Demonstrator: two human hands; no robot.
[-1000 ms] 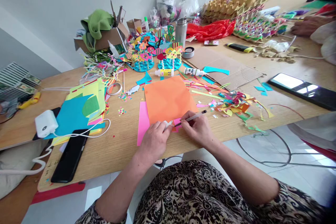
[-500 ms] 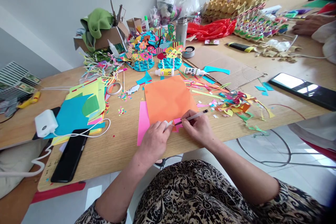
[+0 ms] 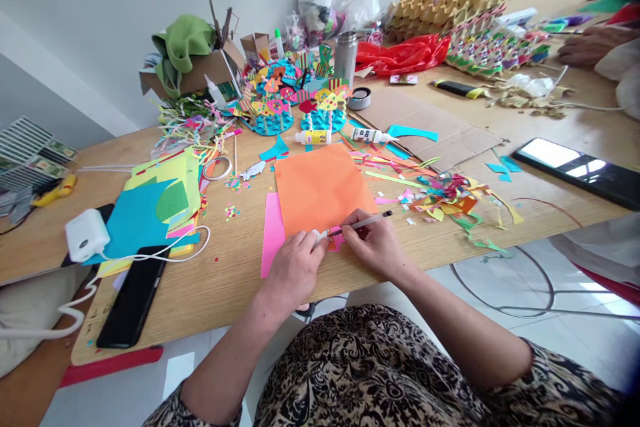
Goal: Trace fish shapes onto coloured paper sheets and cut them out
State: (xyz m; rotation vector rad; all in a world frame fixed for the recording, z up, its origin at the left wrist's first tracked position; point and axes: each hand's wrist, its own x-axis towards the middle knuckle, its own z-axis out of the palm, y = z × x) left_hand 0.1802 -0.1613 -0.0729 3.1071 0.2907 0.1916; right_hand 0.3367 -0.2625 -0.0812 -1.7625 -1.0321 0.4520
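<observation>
2 hands by the orange sheet (image 3: 320, 187): right hand (image 3: 377, 247) pinches a pen (image 3: 367, 221), left hand (image 3: 293, 270) pinches a white piece (image 3: 320, 235).

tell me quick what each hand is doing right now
left hand: closed, holding down a small white piece
right hand: closed on a pen

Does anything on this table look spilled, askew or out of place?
Yes. Cut paper scraps lie strewn right of the orange sheet, one green strip reaching the table edge. The black phone lies askew near the front edge.
</observation>
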